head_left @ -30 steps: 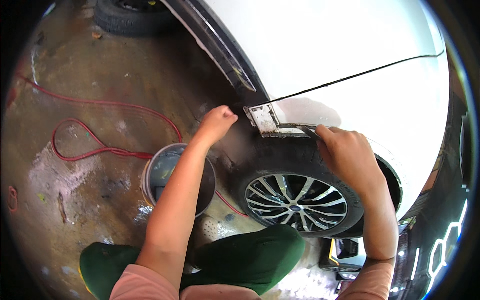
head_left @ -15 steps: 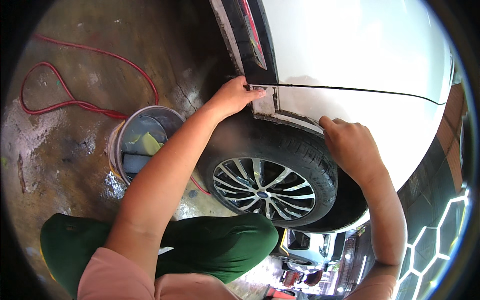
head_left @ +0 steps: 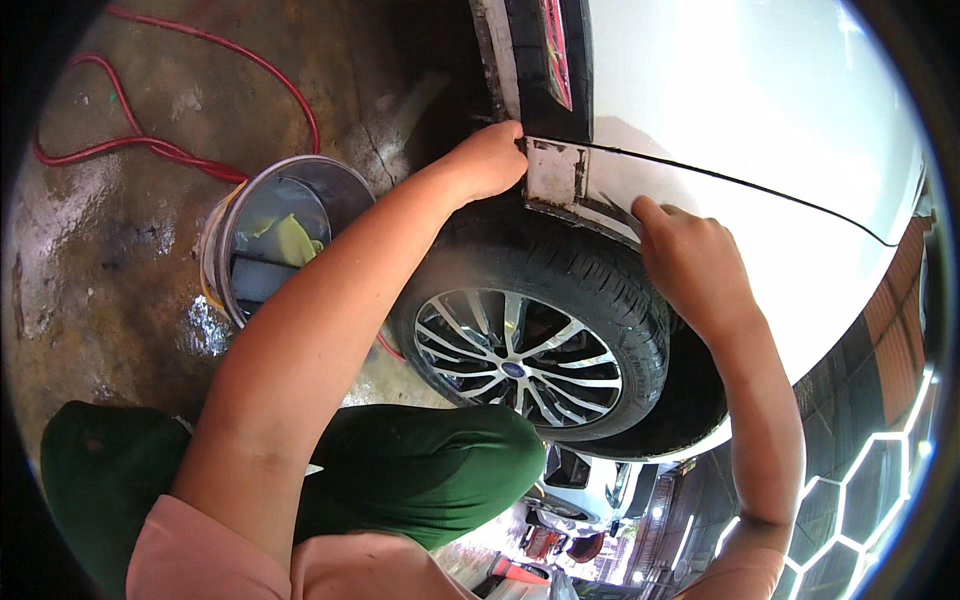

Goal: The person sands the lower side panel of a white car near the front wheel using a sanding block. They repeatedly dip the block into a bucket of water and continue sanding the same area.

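A white car panel (head_left: 720,110) arches over a wheel (head_left: 515,365) with a silver and black multi-spoke rim. Along the arch edge runs a bare strip with dark grime, ending in a stained rectangular patch (head_left: 553,172). My left hand (head_left: 487,163) is closed at the outer corner of that patch, beside the black lower trim (head_left: 550,115); whatever its fingers grip is hidden. Over the arch edge, my right hand (head_left: 690,250) is closed, knuckles up. A thin sliver shows by its fingertips, too small to name.
On the wet floor to the left stands a bucket (head_left: 222,250) holding water, a yellow-green cloth (head_left: 293,240) and a dark block (head_left: 255,280). A red hose (head_left: 240,50) loops behind it. My green-trousered leg (head_left: 430,470) is below the wheel. Another vehicle (head_left: 580,490) stands farther off.
The view has shifted, with the bucket and wheel a little higher. My left thumb has come off the stained patch, and the fingers now curl at its outer edge. My right hand stays by the arch.
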Motion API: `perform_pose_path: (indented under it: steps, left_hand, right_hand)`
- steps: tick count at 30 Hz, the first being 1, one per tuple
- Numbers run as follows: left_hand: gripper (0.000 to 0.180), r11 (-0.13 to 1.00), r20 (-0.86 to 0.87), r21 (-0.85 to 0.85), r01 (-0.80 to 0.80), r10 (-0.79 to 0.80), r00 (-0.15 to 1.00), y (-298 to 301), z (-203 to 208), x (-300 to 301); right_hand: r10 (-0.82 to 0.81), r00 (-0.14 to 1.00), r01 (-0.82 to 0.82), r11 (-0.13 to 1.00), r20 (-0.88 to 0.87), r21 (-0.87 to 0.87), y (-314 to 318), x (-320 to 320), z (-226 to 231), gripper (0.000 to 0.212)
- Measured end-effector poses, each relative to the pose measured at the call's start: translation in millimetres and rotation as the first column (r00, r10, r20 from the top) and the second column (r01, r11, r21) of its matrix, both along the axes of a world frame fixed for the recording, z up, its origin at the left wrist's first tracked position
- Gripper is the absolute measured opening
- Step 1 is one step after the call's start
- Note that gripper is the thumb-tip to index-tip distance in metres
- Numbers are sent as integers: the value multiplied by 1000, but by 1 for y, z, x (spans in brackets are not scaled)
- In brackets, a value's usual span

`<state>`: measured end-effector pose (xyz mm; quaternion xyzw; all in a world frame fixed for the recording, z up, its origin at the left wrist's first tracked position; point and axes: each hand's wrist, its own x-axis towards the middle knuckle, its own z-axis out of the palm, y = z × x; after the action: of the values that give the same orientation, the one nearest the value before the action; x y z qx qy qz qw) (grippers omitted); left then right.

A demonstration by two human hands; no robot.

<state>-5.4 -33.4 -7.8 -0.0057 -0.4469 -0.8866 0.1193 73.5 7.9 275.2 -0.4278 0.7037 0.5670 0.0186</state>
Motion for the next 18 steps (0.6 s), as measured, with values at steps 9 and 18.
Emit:
perform_pose_path:
  steps: [9,18]
  left_hand:
    - [40,1000,5,-12,6,-6,1000,-2,3,0]
    - [39,999,16,18,35,-35,999,-12,17,19]
  right_hand:
    - [21,999,-22,999,-46,-25,9,1,-8,17]
    - [28,1000,-29,998,-10,-57,7,-5,-15,16]
